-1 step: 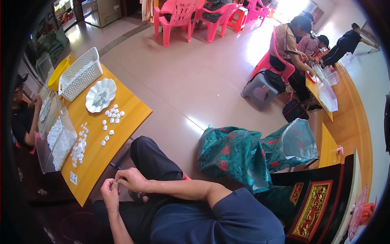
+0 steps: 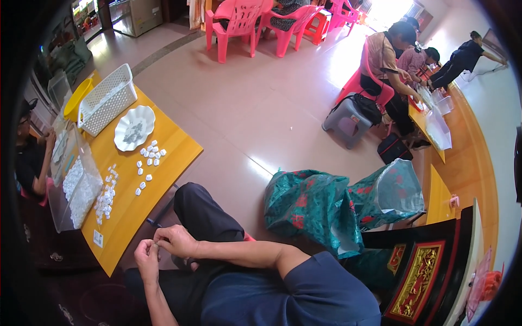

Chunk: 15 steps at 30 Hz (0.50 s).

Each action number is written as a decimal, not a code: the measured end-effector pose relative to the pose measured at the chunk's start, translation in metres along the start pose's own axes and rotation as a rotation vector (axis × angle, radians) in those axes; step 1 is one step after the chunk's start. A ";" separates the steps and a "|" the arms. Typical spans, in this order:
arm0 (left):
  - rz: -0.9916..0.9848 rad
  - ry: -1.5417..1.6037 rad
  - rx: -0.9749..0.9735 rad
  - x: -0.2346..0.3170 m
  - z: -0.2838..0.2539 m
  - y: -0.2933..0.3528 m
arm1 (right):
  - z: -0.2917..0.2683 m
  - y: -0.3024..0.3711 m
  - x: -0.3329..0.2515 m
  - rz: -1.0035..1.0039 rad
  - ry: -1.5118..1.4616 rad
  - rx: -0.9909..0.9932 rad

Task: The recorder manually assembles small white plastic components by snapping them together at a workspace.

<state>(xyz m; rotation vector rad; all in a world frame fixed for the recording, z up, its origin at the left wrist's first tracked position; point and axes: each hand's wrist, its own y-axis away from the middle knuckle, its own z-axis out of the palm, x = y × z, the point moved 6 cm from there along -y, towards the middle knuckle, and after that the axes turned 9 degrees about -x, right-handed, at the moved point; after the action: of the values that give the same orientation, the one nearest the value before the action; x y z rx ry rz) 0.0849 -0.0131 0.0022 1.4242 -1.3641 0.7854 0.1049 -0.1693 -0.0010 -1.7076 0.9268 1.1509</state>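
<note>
In the lower left of the frame, the fingers of the left hand (image 2: 146, 262) and the right hand (image 2: 176, 240) are pinched together, seemingly on one tiny piece (image 2: 156, 244) too small to identify; that one looks unfinished. On the tabletop (image 2: 126, 227) at the left, roughly fifteen separate white pieces (image 2: 149, 177) may be done. The white pile (image 2: 105, 200), too dense to count, and grey bits (image 2: 135, 132) on one plate (image 2: 144, 112) seem left. Toward the upper left: one basket (image 2: 116, 112), one yellow basin (image 2: 80, 99).

A head-worn fisheye looks down, apparently aslant.
</note>
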 end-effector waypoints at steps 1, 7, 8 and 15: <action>-0.025 0.022 -0.015 -0.001 0.000 0.000 | 0.000 0.000 -0.001 -0.020 0.028 0.001; -0.046 0.019 -0.034 -0.008 -0.014 0.005 | 0.011 -0.001 -0.005 -0.064 0.052 -0.035; -0.031 -0.005 -0.027 -0.009 -0.020 0.008 | 0.017 -0.003 -0.005 -0.089 0.026 -0.038; 0.124 0.135 -0.063 0.009 -0.015 -0.015 | -0.008 -0.011 0.013 0.099 -0.050 0.037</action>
<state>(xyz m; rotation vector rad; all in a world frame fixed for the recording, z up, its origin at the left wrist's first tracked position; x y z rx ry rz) 0.1031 -0.0039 0.0124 1.2249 -1.3701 0.8947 0.1212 -0.1737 -0.0087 -1.6117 1.0053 1.2275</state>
